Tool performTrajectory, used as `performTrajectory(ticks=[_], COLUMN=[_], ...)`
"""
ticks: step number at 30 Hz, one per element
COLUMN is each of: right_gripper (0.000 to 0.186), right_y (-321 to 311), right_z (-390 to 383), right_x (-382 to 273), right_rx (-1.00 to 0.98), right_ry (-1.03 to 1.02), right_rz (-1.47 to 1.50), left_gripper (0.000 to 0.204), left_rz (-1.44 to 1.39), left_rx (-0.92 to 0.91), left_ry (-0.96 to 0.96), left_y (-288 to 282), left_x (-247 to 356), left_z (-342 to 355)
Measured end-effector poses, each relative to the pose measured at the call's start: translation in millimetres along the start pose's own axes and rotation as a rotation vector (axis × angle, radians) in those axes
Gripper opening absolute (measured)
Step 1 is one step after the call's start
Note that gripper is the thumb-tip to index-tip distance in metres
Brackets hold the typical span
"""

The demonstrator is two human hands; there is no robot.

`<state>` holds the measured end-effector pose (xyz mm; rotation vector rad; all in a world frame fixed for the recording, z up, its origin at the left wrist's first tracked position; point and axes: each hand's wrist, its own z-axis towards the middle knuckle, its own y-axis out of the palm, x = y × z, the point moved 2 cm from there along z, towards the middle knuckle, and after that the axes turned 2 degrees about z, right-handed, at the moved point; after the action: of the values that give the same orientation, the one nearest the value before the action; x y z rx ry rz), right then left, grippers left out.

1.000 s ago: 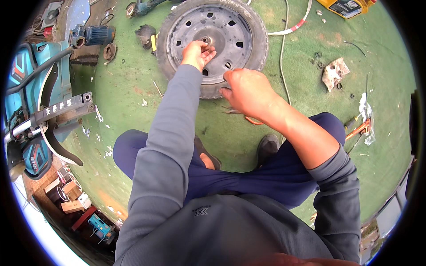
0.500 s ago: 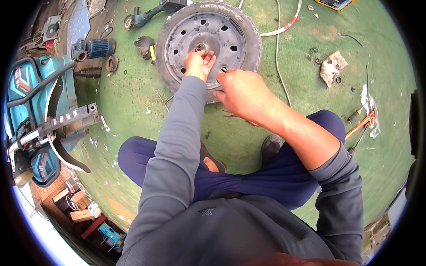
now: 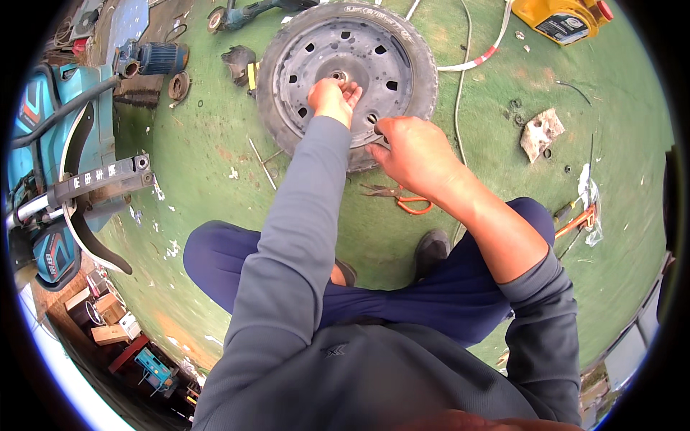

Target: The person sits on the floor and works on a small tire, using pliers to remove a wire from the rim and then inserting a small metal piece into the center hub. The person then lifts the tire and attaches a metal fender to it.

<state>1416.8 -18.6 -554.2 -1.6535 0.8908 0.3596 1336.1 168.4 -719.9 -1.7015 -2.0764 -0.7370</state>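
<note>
Curling near the hub (image 3: 337, 75), the fingers (image 3: 351, 93) of the left hand (image 3: 330, 100) stand slightly apart; I cannot tell whether they pinch anything. Those of the right hand (image 3: 415, 149) fold together by the lower right rim, their hold unclear. Under both hands, the wheel (image 3: 366, 65) lies flat on the green floor (image 3: 611, 129). Orange-handled scissors (image 3: 415, 210) rest just below, a hose (image 3: 461, 108) runs right, and a yellow jug (image 3: 564, 21) sits beyond.

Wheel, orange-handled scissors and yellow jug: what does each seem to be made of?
Wheel: scuffed, matte dark tire, probably rubber; dark-spotted grey disc with punched-looking slots, likely painted metal. Scissors: thin, dull blades, probably metal; smooth orange handles, perhaps plastic or coated metal. Jug: glossy, moulded-looking yellow body, likely plastic.
</note>
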Motion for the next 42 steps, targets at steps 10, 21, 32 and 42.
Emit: performTrajectory(ticks=[10, 21, 32, 42], right_gripper=[0.026, 0.022, 0.019, 0.027], right_y=[13, 91, 91, 98], right_z=[43, 158, 166, 176], right_x=[1, 61, 60, 57], right_rx=[0.031, 0.134, 0.059, 0.159], right_ry=[0.067, 0.466, 0.599, 0.694], right_rz=[0.083, 0.750, 1.016, 0.841], left_gripper=[0.028, 0.038, 0.037, 0.034], left_rz=[0.119, 0.339, 0.308, 0.303], left_rx=[-0.114, -0.242, -0.215, -0.199], left_ry=[-0.135, 0.001, 0.004, 0.005], left_y=[-18, -20, -20, -17], left_x=[25, 31, 31, 30], left_z=[3, -13, -12, -12])
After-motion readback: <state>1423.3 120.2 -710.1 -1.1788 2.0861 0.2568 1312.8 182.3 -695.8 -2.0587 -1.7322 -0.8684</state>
